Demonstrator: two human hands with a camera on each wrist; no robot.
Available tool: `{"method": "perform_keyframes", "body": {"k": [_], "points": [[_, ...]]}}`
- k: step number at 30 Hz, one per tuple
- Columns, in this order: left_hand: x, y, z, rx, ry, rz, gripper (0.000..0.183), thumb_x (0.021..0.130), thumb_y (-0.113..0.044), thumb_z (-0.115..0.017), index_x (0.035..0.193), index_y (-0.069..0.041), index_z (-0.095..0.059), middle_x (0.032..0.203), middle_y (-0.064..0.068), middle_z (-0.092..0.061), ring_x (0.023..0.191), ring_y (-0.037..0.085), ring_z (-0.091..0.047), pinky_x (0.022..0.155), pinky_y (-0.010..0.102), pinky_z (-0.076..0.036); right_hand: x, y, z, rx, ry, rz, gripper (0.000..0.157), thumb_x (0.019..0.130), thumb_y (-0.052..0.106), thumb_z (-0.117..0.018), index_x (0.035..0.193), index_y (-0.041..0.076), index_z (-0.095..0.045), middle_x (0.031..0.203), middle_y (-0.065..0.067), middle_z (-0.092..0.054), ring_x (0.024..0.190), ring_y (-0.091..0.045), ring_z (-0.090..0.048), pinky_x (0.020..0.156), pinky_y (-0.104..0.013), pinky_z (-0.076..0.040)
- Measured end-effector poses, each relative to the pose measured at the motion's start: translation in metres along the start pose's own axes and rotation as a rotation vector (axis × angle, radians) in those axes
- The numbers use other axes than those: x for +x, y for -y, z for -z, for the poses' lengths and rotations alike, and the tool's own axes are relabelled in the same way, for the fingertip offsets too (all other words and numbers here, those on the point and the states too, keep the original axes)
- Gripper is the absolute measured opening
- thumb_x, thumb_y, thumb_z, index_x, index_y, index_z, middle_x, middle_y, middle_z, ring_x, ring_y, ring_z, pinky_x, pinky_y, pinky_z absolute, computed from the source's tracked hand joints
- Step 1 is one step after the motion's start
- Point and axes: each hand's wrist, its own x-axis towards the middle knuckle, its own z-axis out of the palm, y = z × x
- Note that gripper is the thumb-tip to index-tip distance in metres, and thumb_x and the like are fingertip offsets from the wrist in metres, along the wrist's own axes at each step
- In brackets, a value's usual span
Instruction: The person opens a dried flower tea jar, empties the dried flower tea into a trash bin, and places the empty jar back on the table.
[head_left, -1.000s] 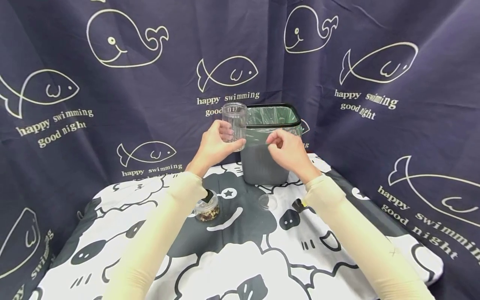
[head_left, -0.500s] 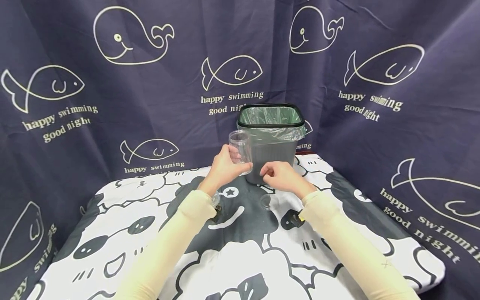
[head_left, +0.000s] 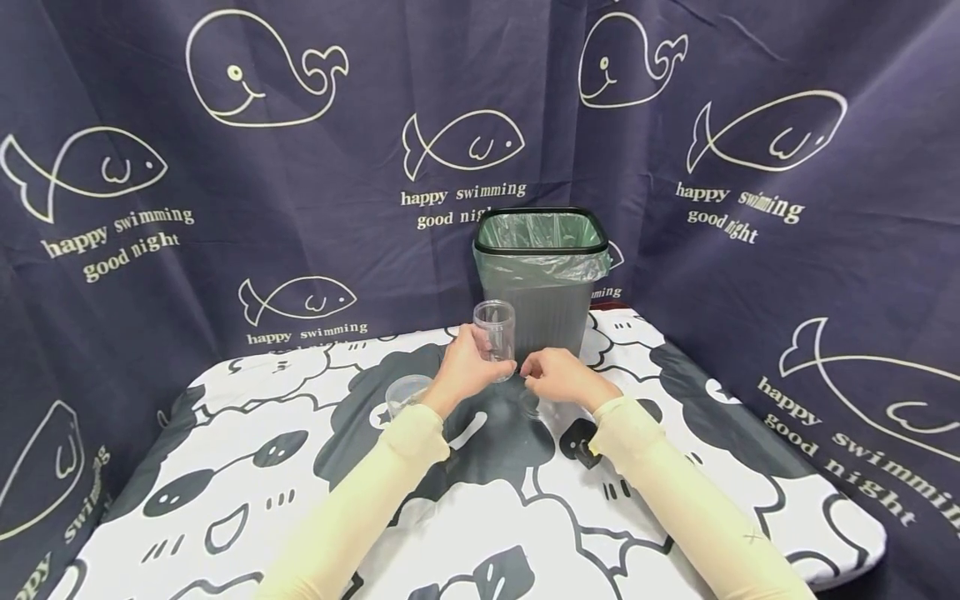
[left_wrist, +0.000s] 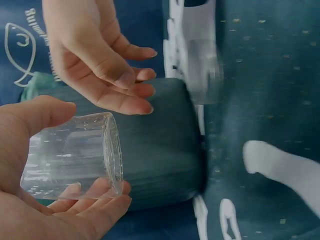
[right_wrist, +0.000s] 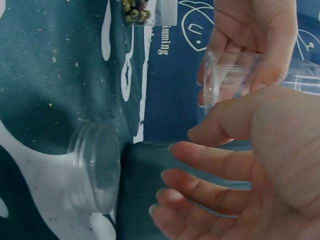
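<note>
My left hand (head_left: 468, 367) grips a clear plastic jar (head_left: 497, 333) by its side, fingers on one side and thumb on the other. The jar stands upright in front of the bin, and nothing shows inside it in the left wrist view. To its right, my right hand (head_left: 566, 379) hovers with loosely bent fingers and holds nothing. Below that hand a clear round lid (right_wrist: 102, 167) lies on the cloth, partly hidden in the head view. A second clear jar (head_left: 407, 390), with dried bits (right_wrist: 135, 11) in it, stands left of my left wrist, partly covered by it.
A grey bin (head_left: 543, 312) with a black rim and a green liner stands at the back of the table, just behind both hands. The table has a sheep-print cloth (head_left: 247, 467). Dark blue curtains (head_left: 300, 192) close off the back and sides.
Both hands have come down from in front of the bin's upper part to near the tabletop. The held jar has dropped with the left hand, moving slightly right. The right hand is nearer the lid.
</note>
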Motion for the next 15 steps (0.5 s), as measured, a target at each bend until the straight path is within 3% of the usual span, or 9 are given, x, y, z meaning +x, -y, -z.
{"method": "perform_keyframes", "body": {"k": [8, 15], "points": [[-0.005, 0.016, -0.02, -0.007, 0.018, 0.077, 0.063, 0.076, -0.034, -0.086, 0.12, -0.004, -0.051, 0.114, 0.013, -0.066, 0.097, 0.029, -0.064, 0.087, 0.042, -0.054, 0.002, -0.015, -0.018, -0.046, -0.005, -0.024, 0.029, 0.08, 0.015, -0.067, 0.106, 0.006, -0.077, 0.085, -0.002, -0.067, 0.08, -0.018, -0.061, 0.077, -0.039, -0.053], [-0.008, 0.022, -0.027, -0.007, 0.014, 0.135, 0.066, 0.075, -0.036, -0.088, 0.12, -0.007, -0.05, 0.116, 0.011, -0.067, 0.101, 0.03, -0.066, 0.09, 0.044, -0.053, 0.003, -0.015, -0.024, -0.057, 0.044, -0.059, 0.033, 0.083, 0.019, -0.072, 0.114, 0.006, -0.076, 0.106, -0.015, -0.072, 0.101, -0.03, -0.066, 0.093, -0.049, -0.053]]}}
